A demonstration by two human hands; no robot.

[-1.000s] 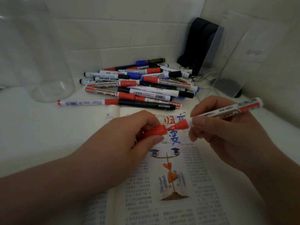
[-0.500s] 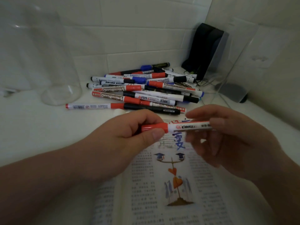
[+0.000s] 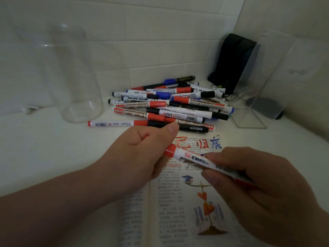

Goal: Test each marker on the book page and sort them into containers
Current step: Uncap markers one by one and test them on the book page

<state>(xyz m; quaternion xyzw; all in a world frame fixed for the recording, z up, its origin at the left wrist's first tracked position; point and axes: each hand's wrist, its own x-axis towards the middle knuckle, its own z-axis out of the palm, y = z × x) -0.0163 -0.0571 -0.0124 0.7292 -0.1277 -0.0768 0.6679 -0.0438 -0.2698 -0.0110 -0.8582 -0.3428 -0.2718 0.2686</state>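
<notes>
Over the open book [image 3: 170, 202], our left hand [image 3: 142, 154] curls its fingers round the red cap end of a white-barrelled marker [image 3: 192, 158], thumb stretched forward. Our right hand [image 3: 258, 189] pinches the barrel between thumb and fingers, and the marker slants down to the right. Its black brand lettering is too blurred to read. Red and blue handwritten characters cross the top of the page. Behind them a pile of markers [image 3: 169, 106] lies on the desk [image 3: 44, 148], several printed "WhiteBoard". It sits between a clear round jar [image 3: 78, 97] on the left and a clear flat-sided container [image 3: 267, 86] on the right.
</notes>
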